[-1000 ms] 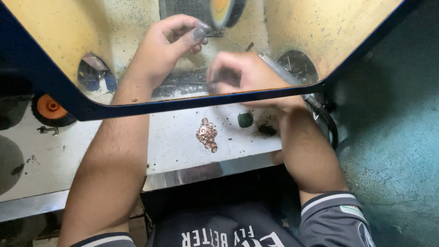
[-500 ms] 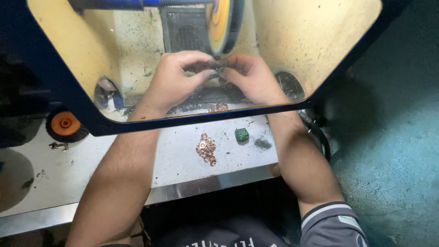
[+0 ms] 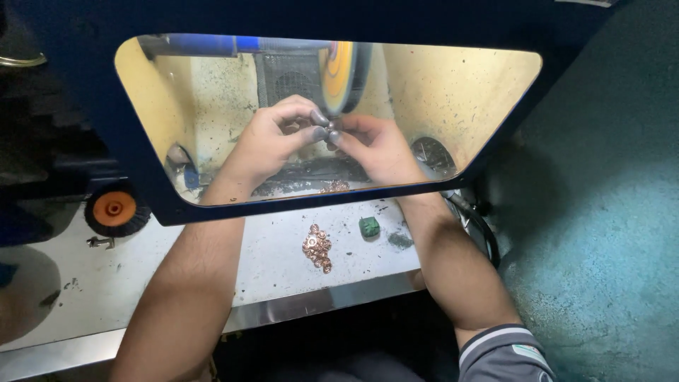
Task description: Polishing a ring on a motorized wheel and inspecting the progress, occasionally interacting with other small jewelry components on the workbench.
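Both hands inside the hood, seen thru the clear window (image 3: 481,106) of a dark blue guard. Left hand (image 3: 272,145) & right hand (image 3: 378,148) meet fingertip to fingertip, pinched together on a small piece (image 3: 329,127), too small to tell what it is, held right at the lower edge of the yellow buffing wheel (image 3: 341,67); fingertips dark w/ grime. Wheel sits on a blue shaft (image 3: 205,46). On the grey bench (image 3: 106,283) outside the guard: cluster of small copper-coloured rings (image 3: 318,247), just beside it a green compound block (image 3: 368,226). Orange-hubbed wheel (image 3: 114,209) lies at bench left. Forearms bare, striped cuff (image 3: 495,343) on right sleeve.
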